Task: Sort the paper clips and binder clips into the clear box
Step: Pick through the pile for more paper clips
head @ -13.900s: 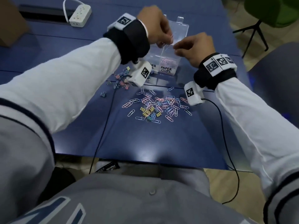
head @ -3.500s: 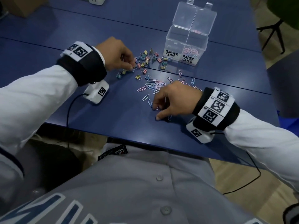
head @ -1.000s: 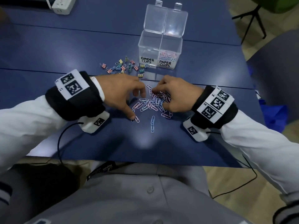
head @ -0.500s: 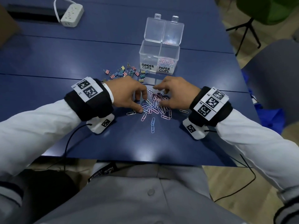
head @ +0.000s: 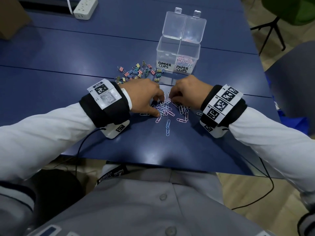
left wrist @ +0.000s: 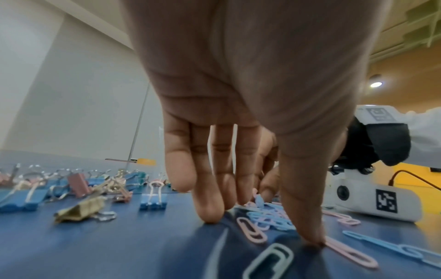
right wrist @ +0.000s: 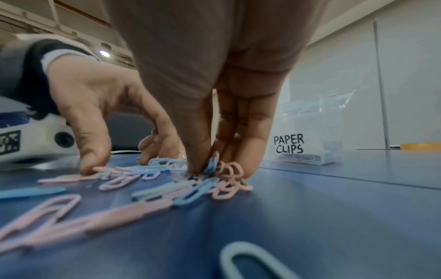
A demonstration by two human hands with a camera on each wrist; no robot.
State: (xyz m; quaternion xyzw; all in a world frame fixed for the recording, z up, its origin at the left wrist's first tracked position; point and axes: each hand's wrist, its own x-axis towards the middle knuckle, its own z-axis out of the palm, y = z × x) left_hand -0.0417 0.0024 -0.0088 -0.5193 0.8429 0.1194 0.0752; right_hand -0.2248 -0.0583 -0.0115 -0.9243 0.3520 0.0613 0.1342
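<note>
Loose heap of pastel pink and blue wire paper clips (head: 164, 110) on the dark blue tabletop (head: 51, 53), between both hands, a few strays (head: 167, 127) lying nearer the table edge. Pinched at the heap's far side by the right hand (head: 186, 92): thumb pressed against the fingers (right wrist: 253, 151), a small bunch of clips caught between them and tipped up on end. Corralled on the other side by the left hand (head: 144, 97), fingers straight and pointing down, fingertips (left wrist: 210, 209) touching the table at the heap's edge, thumb tip pressing the end of one pink clip; nothing gripped there.

Beyond the hands, a scatter of small coloured metal binder clips (head: 138, 71), just beside the clear plastic two-compartment box (head: 178, 48), lids hinged open at the back. Right compartment, labelled PAPER CLIPS, holding a shallow layer of pastel clips. Left compartment, labelled BINDER CLIPS, apparently with nothing in it.

Judged early to midway: some paper clips boxed, a good heap left, binder clips seemingly not yet started.

Farther off, a white power strip (head: 85, 7) at the table's far edge.
</note>
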